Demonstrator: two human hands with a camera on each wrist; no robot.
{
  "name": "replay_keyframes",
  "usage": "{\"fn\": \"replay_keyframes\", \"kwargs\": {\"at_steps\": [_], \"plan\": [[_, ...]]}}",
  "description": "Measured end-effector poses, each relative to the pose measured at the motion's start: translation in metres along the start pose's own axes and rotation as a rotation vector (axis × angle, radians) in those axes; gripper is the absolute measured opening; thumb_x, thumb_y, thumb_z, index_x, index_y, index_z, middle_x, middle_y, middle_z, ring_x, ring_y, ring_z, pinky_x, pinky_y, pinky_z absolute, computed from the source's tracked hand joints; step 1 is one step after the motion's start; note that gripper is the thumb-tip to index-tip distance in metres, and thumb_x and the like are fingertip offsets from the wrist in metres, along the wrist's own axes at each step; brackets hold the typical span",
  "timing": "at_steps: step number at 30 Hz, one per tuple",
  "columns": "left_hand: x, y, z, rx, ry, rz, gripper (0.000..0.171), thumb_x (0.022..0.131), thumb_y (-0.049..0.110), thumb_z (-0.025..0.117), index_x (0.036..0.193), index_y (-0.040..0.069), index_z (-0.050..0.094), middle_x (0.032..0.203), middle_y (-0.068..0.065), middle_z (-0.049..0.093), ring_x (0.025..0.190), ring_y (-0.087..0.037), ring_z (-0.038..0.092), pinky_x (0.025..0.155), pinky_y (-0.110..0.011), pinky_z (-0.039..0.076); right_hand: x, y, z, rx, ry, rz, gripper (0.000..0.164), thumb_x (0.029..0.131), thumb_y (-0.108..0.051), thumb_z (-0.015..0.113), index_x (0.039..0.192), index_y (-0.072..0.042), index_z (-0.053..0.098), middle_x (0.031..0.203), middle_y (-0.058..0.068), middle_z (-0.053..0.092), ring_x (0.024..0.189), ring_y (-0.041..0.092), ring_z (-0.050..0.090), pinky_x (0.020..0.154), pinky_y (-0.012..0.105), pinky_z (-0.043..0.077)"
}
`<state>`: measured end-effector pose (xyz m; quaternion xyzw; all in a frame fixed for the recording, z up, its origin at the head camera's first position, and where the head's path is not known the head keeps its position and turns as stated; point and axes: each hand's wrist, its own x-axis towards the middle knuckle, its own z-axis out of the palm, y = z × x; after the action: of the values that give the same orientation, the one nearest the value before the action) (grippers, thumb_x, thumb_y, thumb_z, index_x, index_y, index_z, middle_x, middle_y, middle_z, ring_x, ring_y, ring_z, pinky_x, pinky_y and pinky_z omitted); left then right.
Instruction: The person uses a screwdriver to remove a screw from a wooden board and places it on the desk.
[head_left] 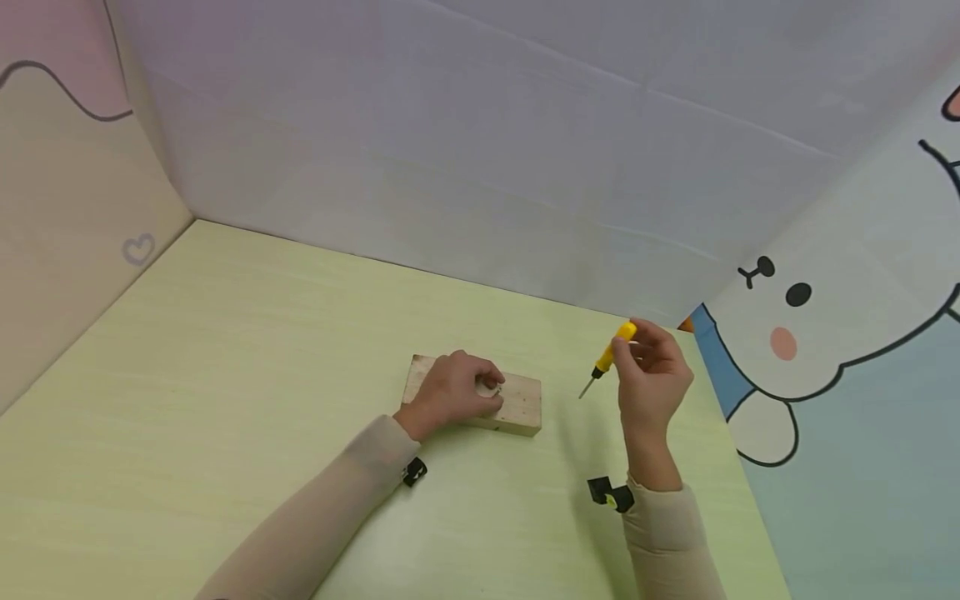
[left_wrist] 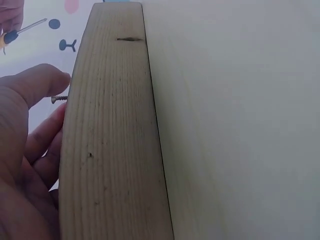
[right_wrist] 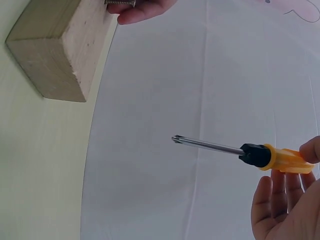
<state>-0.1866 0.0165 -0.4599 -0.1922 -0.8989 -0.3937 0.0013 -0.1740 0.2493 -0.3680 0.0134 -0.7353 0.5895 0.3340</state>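
Note:
My left hand (head_left: 457, 387) rests on a pale wooden block (head_left: 522, 404), its thumb and fingers curled round a small screw (left_wrist: 59, 99). The screw stands out from the block's top face, its head clear of the wood in the left wrist view. To the right, my right hand (head_left: 651, 379) holds a screwdriver (head_left: 617, 343) by its yellow handle, up in the air. The shaft slants down and left, with its cross-shaped tip (right_wrist: 177, 139) bare and apart from the block.
The block lies on a pale yellow-green table (head_left: 225, 350). A plain whitish wall sheet (head_left: 480, 150) rises behind it. On the right stands a panel with a cartoon animal (head_left: 840, 333). Small black cameras (head_left: 611, 495) sit on both wrists.

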Motion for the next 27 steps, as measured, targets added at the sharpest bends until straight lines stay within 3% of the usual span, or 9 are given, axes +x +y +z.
{"fn": "replay_keyframes", "kwargs": {"at_steps": [13,27], "plan": [[-0.0003,0.003,0.0037,-0.004,0.03,0.04,0.01,0.082,0.023,0.068,0.085,0.026,0.077,0.075,0.017,0.07,0.065,0.003,0.059,0.065,-0.02,0.047,-0.003,-0.0006,-0.0017,0.002,0.009,0.024,0.024,0.082,-0.002,0.07,0.106,0.004,0.068,0.087,-0.003,0.065,0.067,0.01,0.061,0.063,0.017,0.054],[0.0,0.0023,0.0048,-0.001,0.037,0.022,0.009,0.082,0.022,0.07,0.084,0.026,0.078,0.079,0.015,0.072,0.073,0.001,0.063,0.071,-0.022,0.049,-0.0058,-0.0012,0.0,-0.024,0.011,0.033,0.024,0.082,-0.002,0.071,0.106,0.003,0.069,0.088,-0.006,0.066,0.067,0.009,0.061,0.063,0.016,0.054]]}}
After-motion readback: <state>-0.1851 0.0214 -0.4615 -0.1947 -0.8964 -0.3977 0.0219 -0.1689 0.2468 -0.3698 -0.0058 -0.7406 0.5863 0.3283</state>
